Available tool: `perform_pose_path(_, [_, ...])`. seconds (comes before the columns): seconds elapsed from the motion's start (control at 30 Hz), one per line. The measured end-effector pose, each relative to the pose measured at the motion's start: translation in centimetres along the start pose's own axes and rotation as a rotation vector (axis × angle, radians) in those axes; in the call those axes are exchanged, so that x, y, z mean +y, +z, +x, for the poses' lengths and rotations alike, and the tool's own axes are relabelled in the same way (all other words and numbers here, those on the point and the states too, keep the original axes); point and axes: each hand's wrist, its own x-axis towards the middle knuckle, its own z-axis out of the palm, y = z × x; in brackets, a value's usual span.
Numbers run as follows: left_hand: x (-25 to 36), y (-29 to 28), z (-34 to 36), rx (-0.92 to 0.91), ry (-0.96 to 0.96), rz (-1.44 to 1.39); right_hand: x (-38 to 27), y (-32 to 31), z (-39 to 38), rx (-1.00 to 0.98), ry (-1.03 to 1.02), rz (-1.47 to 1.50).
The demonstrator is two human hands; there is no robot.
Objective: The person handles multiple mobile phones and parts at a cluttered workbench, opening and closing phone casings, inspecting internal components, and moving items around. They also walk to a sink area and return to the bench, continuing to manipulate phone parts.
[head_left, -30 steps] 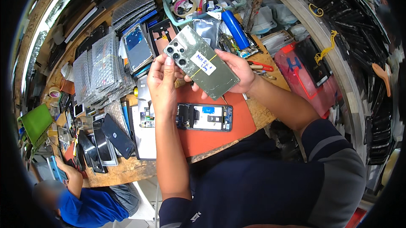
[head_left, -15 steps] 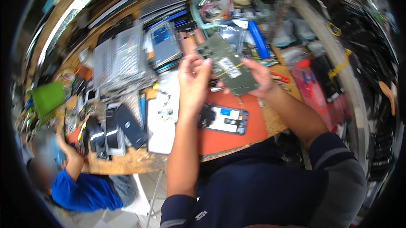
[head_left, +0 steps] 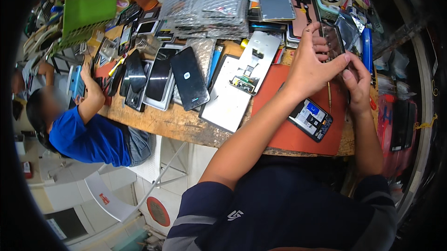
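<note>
Between my hands is a dark, glossy phone screen [head_left: 333, 39], tilted above the far right of the red mat [head_left: 274, 99]. My left hand [head_left: 314, 60] grips it from the left, fingers curled at its side and thumb near its lower end. Closed on that lower end is my right hand [head_left: 356, 81], its fingertips partly hidden. Below my hands an opened phone [head_left: 311, 119] lies on the mat with its inner parts exposed, partly covered by my left forearm. A thin, gold-coloured screwdriver [head_left: 329, 98] rests beside it.
Left of the mat are a white panel [head_left: 226, 106], a black phone [head_left: 190, 78] and several other phones. Bubble-wrapped packs [head_left: 205, 4] are stacked behind. A green basket [head_left: 88, 16] stands far left, near a person in a blue shirt [head_left: 93, 132]. A blue strip-like object [head_left: 367, 50] borders my right hand.
My view has swung left, showing more of the bench and the seated person. The panel in my hands showed a green back with a label; now its dark glossy face shows.
</note>
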Motion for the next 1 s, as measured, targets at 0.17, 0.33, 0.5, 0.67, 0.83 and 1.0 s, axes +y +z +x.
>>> perform_pose_path(0.17, [2.4,-1.0,0.3,0.213,0.377,0.247,-1.4,-1.0,1.7,-0.009,-0.378,-0.809])
perform_pose_path(0.33, [3.8,-1.5,0.1,0.281,0.555,0.375,-1.6,-0.3,1.3,-0.196,-0.316,-0.887])
perform_pose_path(0.5, [5.8,-3.5,-6.3,0.178,0.523,0.431,-0.4,-0.2,1.2,-0.196,-0.374,-1.051])
perform_pose_path(0.67, [5.2,-11.2,-15.7,0.296,0.43,0.91,-1.3,0.4,1.0,-0.107,-0.401,-0.936])
perform_pose_path(0.83, [7.3,-17.9,-16.1,0.639,0.198,1.326,-2.2,1.4,0.9,0.012,-0.518,-0.844])
perform_pose_path(1.0, [8.1,-20.3,-10.8,0.682,-0.138,1.561,-2.2,1.9,0.8,-0.022,-0.579,-0.802])
